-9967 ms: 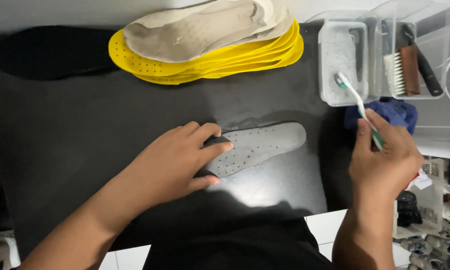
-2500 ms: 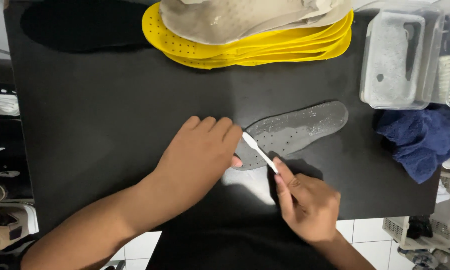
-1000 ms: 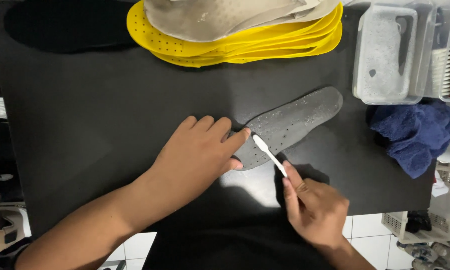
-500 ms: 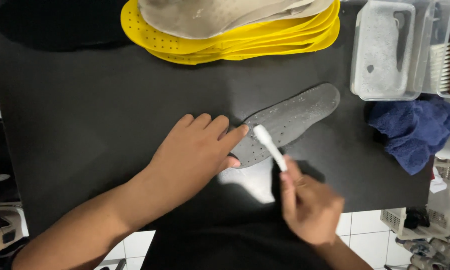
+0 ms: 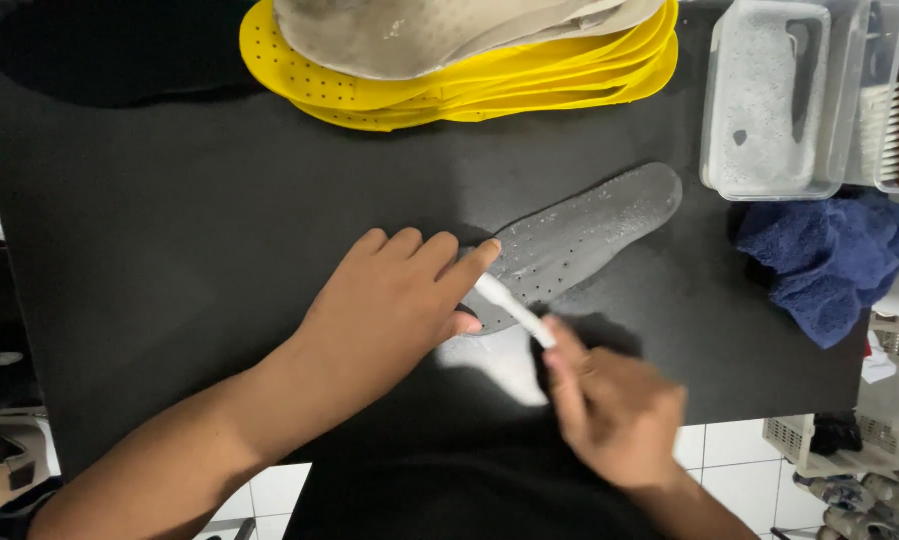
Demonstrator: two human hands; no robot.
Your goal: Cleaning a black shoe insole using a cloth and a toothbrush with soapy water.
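Observation:
A grey perforated insole lies wet and foamy on the black table, toe pointing up right. My left hand presses flat on its heel end, fingers spread. My right hand grips a white toothbrush, whose head rests on the insole just beside my left fingertips. The right hand is blurred with motion.
A stack of yellow insoles with beige ones on top sits at the back. A clear tub of foamy water and a tub with a brush stand at the right, a blue cloth below them. A black insole lies back left.
The toothbrush head has slid down and left along the insole toward my left fingers, and the right hand shifted slightly left. My left hand has stayed in place on the heel.

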